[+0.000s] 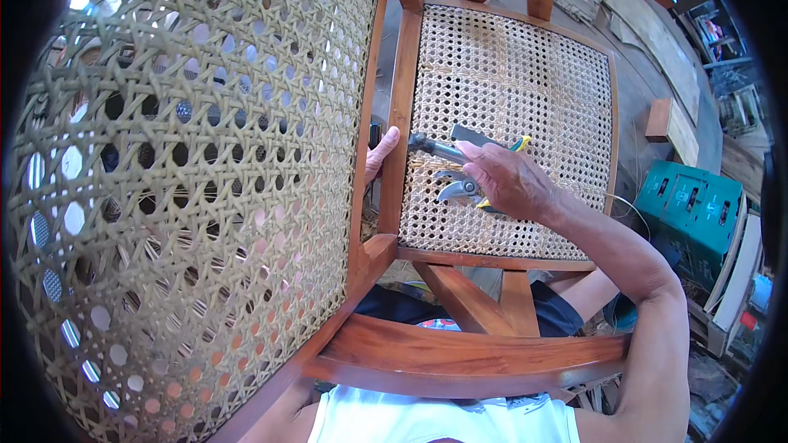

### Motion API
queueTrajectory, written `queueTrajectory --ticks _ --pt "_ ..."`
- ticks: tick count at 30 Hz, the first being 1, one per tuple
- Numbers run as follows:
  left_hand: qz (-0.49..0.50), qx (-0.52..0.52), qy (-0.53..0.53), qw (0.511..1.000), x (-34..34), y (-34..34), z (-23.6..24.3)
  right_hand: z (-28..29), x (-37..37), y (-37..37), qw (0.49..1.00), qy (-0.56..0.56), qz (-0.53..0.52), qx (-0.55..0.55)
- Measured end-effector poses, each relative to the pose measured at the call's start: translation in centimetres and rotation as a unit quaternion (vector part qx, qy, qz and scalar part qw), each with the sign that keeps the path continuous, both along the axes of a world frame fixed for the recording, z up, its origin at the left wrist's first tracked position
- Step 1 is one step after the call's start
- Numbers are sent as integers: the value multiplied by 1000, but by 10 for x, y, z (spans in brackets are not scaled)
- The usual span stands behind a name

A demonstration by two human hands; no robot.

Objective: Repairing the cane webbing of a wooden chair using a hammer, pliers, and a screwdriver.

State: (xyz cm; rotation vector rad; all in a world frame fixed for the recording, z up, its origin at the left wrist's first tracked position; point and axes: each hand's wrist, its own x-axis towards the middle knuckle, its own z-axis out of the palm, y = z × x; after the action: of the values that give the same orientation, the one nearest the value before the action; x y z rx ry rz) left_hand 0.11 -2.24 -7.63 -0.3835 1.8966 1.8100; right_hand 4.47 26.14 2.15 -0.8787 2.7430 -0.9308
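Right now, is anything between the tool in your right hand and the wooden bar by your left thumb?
Nothing visible. The dark tool in the right hand ends beside the wooden bar; the shears lie off to one side.

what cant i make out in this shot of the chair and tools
Left hand: head view; the cane backrest hides most of it.
Dark tool: head view; the right hand hides its rear end.
Pruning shears: head view; the right hand partly covers them.
Cane backrest: head view; its left side is lost at the dark picture edge.
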Motion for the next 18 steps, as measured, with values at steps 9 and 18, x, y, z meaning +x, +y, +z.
queueTrajectory --ticks 9,18 --pt "6 -100 61 993 -3 -3 -13 3 9 -7 999 6 -18 44" --pt "-9 -33 -2 999 0 -4 1 18 -2 12 997 -45 -42 51"
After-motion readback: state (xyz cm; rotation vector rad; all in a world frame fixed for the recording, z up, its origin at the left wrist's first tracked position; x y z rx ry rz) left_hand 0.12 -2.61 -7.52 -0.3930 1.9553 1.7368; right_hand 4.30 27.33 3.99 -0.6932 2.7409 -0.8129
